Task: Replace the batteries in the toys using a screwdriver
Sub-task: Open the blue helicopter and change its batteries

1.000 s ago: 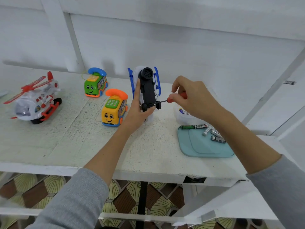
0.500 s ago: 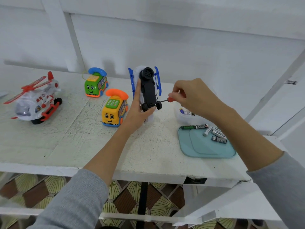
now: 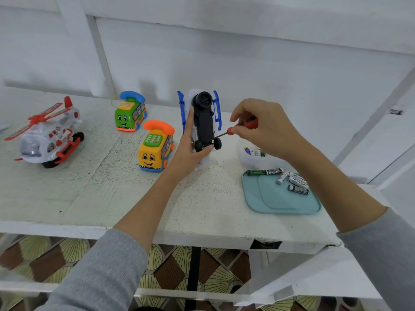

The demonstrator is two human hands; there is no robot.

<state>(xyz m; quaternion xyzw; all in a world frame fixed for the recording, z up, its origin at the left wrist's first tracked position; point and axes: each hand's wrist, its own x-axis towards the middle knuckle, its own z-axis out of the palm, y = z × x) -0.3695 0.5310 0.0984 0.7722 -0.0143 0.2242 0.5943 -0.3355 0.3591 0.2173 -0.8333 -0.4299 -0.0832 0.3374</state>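
1. Toy point(image 3: 203, 122): white body with blue side rails, stood on end near the middle of the worktop point(image 3: 107, 194), toward the back edge. Its black underside faces the camera; small black wheels sit at the lower end.
2. Left hand point(image 3: 190, 151): grip closed round the toy's lower left side, thumb up along the black underside, holding it upright.
3. Right hand point(image 3: 265, 129): grip narrow, fingertips pinching the red handle of a screwdriver point(image 3: 241, 127).
4. Screwdriver shaft slants down and left; the tip meets the black underside just above the wheels. Exact contact point too small to make out.
5. Teal tray point(image 3: 269, 205): near the worktop's right front corner. Loose batteries point(image 3: 294, 182) lie on its back part; one green-and-black pair lies along the tray's back rim.
6. Clear tub point(image 3: 253, 160): just behind the tray, partly hidden by the right wrist; more batteries stand inside.
7. Yellow bus phone point(image 3: 155, 149): orange handset on top, just left of the left hand.
8. Green bus phone point(image 3: 129, 113): blue handset, behind the yellow one, near the back edge.
9. Helicopter point(image 3: 47, 135): white and red, toward the worktop's left end, well apart from the hands.
10. Both forearms are bare below grey sleeves point(image 3: 101, 270).
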